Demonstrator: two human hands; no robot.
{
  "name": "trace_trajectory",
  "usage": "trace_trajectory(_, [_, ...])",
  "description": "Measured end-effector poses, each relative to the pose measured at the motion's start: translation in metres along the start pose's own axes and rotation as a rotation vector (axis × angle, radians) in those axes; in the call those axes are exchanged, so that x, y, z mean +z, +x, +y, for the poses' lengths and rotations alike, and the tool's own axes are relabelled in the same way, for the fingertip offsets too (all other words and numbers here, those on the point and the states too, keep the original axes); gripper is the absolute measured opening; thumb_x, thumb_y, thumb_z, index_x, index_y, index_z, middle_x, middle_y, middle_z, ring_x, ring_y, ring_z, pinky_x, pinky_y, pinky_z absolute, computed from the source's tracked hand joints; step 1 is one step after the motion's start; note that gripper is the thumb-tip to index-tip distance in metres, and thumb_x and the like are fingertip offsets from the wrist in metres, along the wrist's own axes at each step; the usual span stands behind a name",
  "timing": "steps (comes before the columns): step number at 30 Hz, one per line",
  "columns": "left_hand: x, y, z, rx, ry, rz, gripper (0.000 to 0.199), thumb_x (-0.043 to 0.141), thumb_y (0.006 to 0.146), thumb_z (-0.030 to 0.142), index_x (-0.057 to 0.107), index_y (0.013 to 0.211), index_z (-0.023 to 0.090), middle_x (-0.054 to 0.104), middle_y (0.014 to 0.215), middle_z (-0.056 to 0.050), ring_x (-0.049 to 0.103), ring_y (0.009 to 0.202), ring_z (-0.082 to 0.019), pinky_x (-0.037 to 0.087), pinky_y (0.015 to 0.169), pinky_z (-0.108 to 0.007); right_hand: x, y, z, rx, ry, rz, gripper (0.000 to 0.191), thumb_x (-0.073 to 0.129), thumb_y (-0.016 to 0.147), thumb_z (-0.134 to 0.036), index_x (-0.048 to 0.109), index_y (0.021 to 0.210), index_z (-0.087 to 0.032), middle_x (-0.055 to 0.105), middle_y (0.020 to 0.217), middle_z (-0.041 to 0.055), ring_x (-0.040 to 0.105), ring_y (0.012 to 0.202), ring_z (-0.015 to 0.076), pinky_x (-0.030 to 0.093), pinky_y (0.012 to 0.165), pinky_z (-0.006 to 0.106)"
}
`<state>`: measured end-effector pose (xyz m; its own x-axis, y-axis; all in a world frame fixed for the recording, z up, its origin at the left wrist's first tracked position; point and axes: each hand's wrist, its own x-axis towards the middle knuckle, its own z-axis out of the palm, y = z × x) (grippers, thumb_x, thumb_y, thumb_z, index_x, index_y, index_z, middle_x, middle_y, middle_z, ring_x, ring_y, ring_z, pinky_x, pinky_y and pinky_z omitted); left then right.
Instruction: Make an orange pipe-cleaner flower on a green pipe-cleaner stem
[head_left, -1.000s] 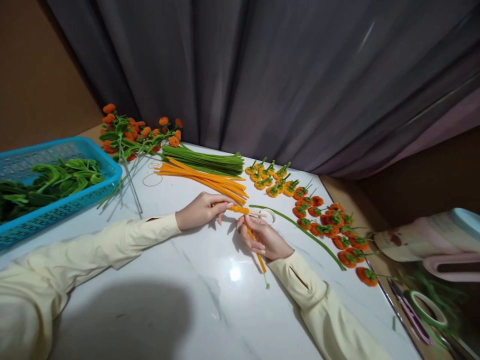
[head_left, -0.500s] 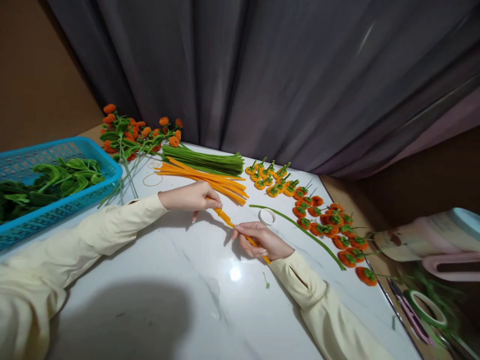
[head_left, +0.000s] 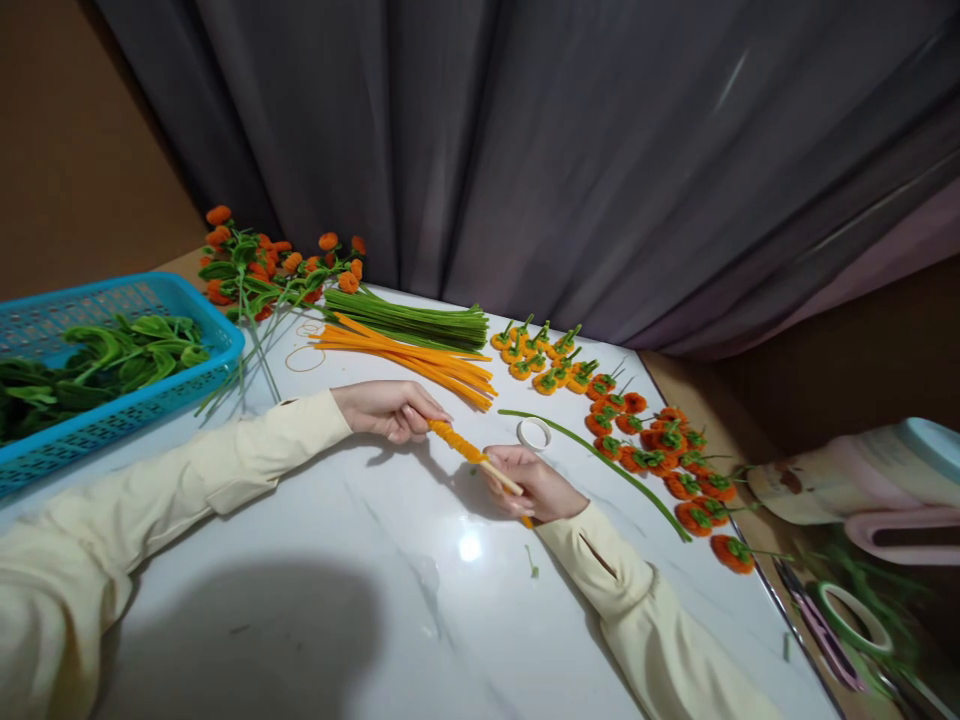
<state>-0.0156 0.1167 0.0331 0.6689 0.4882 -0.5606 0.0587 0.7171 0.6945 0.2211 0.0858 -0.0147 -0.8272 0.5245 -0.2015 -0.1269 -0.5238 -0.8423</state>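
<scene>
An orange pipe cleaner [head_left: 456, 442] is wound in a coil around a pale thin stick [head_left: 504, 479], whose bare end points toward the lower right. My left hand [head_left: 394, 408] pinches the upper-left end of the wrapped stick. Closed fingers of my right hand [head_left: 538, 482] grip the pipe cleaner beside the coil's lower end, and a short orange tail shows below that palm. Just behind my right hand lie a white tape ring [head_left: 534, 420] and a single green pipe cleaner [head_left: 600, 455].
Orange pipe cleaners [head_left: 405, 360] and green pipe cleaners [head_left: 412, 322] lie in bundles at the back. Yellow and orange flower heads [head_left: 666, 437] line the right side. A blue basket [head_left: 225, 345] holds green leaves at left; finished flowers [head_left: 262, 265] lie behind it. Pink-handled scissors [head_left: 829, 630] rest at right.
The stick has tilted so its bare pale end now shows over my right fingers. My left hand has turned and shifted slightly right; more of the orange coil is visible.
</scene>
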Motion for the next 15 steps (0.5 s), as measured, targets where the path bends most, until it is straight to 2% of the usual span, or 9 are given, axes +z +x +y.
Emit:
trace_trajectory(3, [0.003,0.004,-0.004,0.040,-0.196,0.032,0.008,0.063,0.073,0.011,0.057,0.069,0.010,0.019,0.050,0.009,0.015,0.041,-0.003,0.019,0.032,-0.007,0.000,0.002,0.001,-0.049,0.026,0.036,0.027,0.059,0.082,-0.036,0.050,0.069,-0.015,0.047,0.042,-0.0061,0.022,0.027,0.0016,0.019,0.027,0.013])
trace_trajectory(5, [0.008,0.005,-0.007,0.124,-0.202,0.065,0.007,0.059,0.077,0.011,0.057,0.071,0.010,0.023,0.050,0.008,0.018,0.041,-0.003,0.025,0.035,-0.007,0.001,0.003,0.000,-0.056,0.045,0.045,0.026,0.057,0.085,-0.037,0.049,0.073,-0.016,0.048,0.043,-0.0062,0.022,0.028,0.0019,0.020,0.028,0.013])
trace_trajectory(10, [0.021,0.005,-0.015,0.431,0.094,0.180,0.020,0.057,0.083,0.028,0.057,0.071,0.012,0.032,0.051,0.007,0.031,0.043,-0.004,0.045,0.052,-0.018,0.003,0.004,-0.002,-0.062,0.092,0.080,0.025,0.057,0.085,-0.038,0.045,0.076,-0.018,0.049,0.045,-0.0069,0.020,0.029,0.0019,0.021,0.028,0.012])
trace_trajectory(13, [0.026,0.006,-0.019,0.559,0.327,0.280,0.027,0.055,0.083,0.035,0.057,0.067,0.013,0.045,0.055,0.004,0.047,0.048,-0.007,0.046,0.057,-0.022,0.003,0.005,-0.001,-0.071,0.106,0.116,0.026,0.055,0.086,-0.040,0.046,0.079,-0.017,0.053,0.048,-0.0053,0.021,0.030,0.0021,0.022,0.029,0.012])
trace_trajectory(15, [0.027,0.006,-0.021,0.632,0.497,0.341,0.027,0.053,0.084,0.036,0.060,0.072,0.012,0.048,0.055,0.004,0.055,0.051,-0.010,0.045,0.056,-0.022,0.003,0.006,-0.001,-0.076,0.107,0.139,0.025,0.055,0.087,-0.039,0.048,0.080,-0.016,0.054,0.050,-0.0041,0.022,0.030,0.0021,0.023,0.028,0.013])
